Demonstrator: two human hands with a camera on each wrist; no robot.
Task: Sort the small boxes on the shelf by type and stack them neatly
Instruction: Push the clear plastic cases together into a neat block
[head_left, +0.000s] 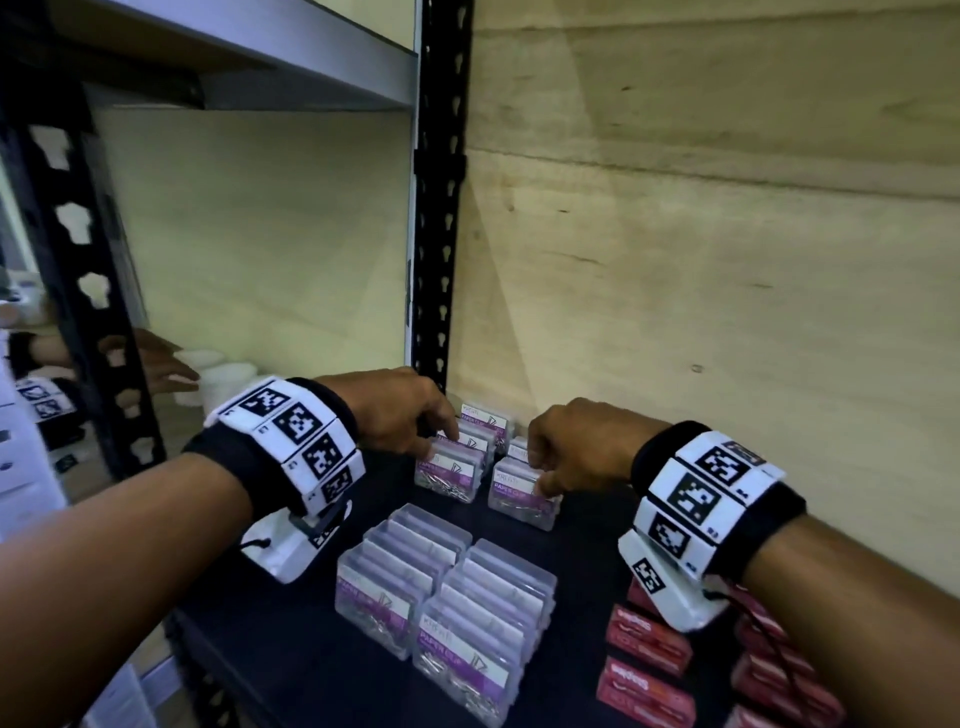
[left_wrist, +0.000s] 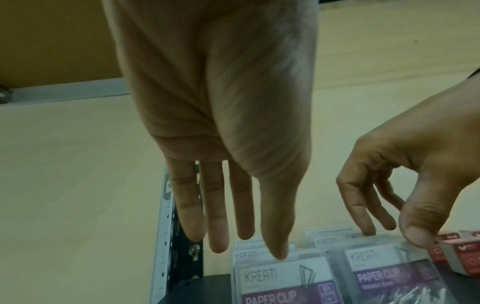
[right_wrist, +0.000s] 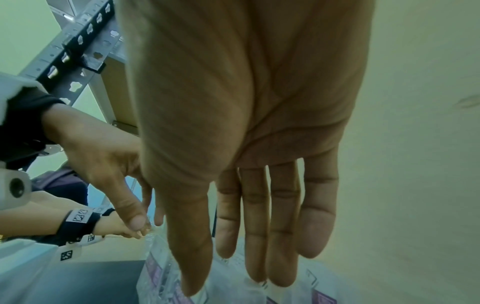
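Note:
Clear paper clip boxes with purple labels stand in two short rows at the back of the black shelf (head_left: 311, 649). My left hand (head_left: 439, 441) is on the left row (head_left: 452, 470), thumb in front and fingers behind, pinching it; in the left wrist view its fingertips (left_wrist: 218, 246) hang over the box tops (left_wrist: 280, 273). My right hand (head_left: 540, 478) pinches the right row (head_left: 524, 501) the same way, thumb (left_wrist: 415, 236) in front and fingers behind. A second block of paper clip boxes (head_left: 447, 597) sits nearer to me. Red staples boxes (head_left: 649, 670) lie at the near right.
A black slotted upright (head_left: 439, 208) stands just behind the left hand, and a wooden wall (head_left: 727, 260) closes the back and right. Another person's hand (head_left: 156, 358) reaches for white cups (head_left: 218, 374) on the adjoining shelf to the left. An upper shelf (head_left: 260, 62) hangs overhead.

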